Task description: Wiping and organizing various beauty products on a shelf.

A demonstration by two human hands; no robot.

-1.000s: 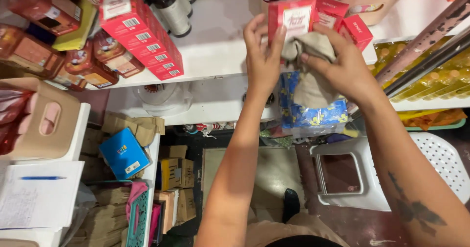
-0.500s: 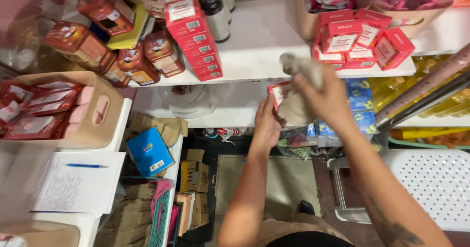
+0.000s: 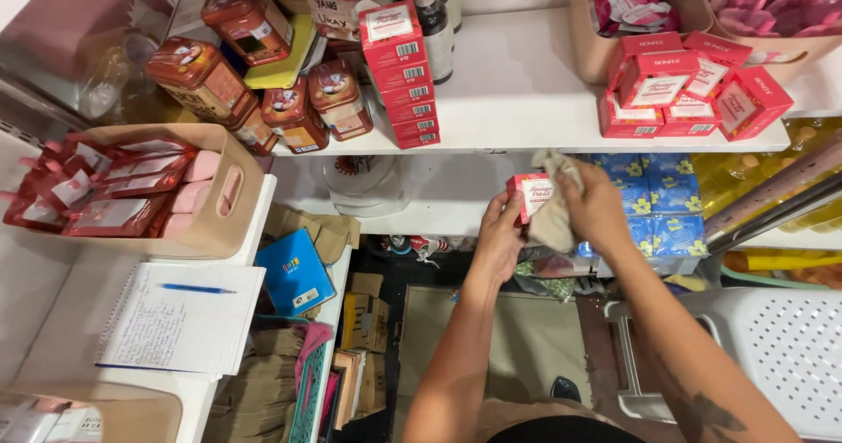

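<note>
Two hands meet on one small red box [image 3: 531, 196], which you hold in front of the white shelf [image 3: 517, 92], just below its front edge. Your left hand [image 3: 500, 237] has its grip closed on the box's lower left side, thumb and fingers pinching it. Your right hand [image 3: 596, 204] has its grip closed on a grey-beige cloth [image 3: 554, 208] and presses that cloth against the box's right face.

Change since half a second ago: the box and both hands have come down and away from the shelf's red box stack [image 3: 688, 88]; a second ago they were up at shelf level among those boxes. The judgement from this is that the box has been taken off the shelf and is now in the wiping stage, with the cloth in contact.

Orientation: the box's pale label face points up toward you. Its long axis runs roughly upright in the view, toward the shelf, tilted slightly. The cloth covers its right part, so the far edge cannot be read.

Below the shelf's front edge, right of the box, sit blue flowered packs [image 3: 662, 202]. At the shelf's left end stands a row of red cartons [image 3: 402, 70], with brown-red tins [image 3: 197, 75] beyond them.
</note>
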